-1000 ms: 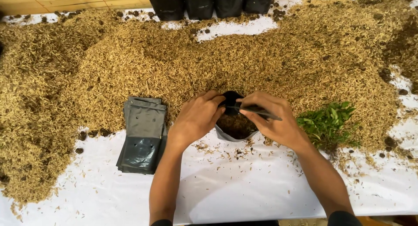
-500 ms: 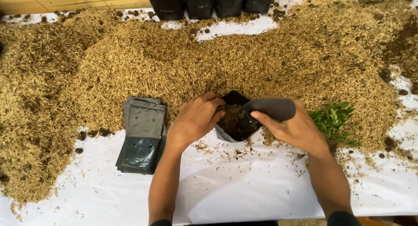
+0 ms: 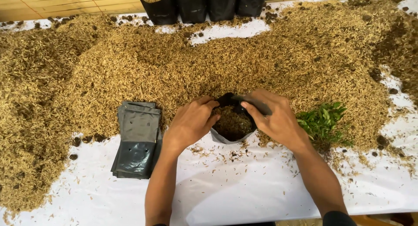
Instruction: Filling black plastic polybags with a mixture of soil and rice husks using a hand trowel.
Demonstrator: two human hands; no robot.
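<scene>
Head view: a small black bag (image 3: 233,126) stands on the white sheet (image 3: 244,187) at the near edge of the husk heap (image 3: 183,65), its mouth held open and its inside part-filled with husk and dark soil. The left hand (image 3: 191,123) pinches the left rim, and the right hand (image 3: 274,119) pinches the right rim with the fingers curled over the folded top; both are closed on the thin plastic, one at each side of the mouth.

The bag looks like soft, limp film with no stiffness of its own, so it would likely slump or spill if let go on one side. With this much fill it is probably light to moderate in weight, bottom-heavy, and a little slippery. The rim at opposite sides seems the best hold for keeping it open; for lifting, a hand under the base would be safer than pulling on the film.

Counts: one bag in hand. Just to its left lies one stack of flat bags (image 3: 137,139); the number in it cannot be told. To its right, one bunch of green seedlings (image 3: 324,121) rests on the husk. At the far edge stand four filled black bags (image 3: 204,4) in a row.
</scene>
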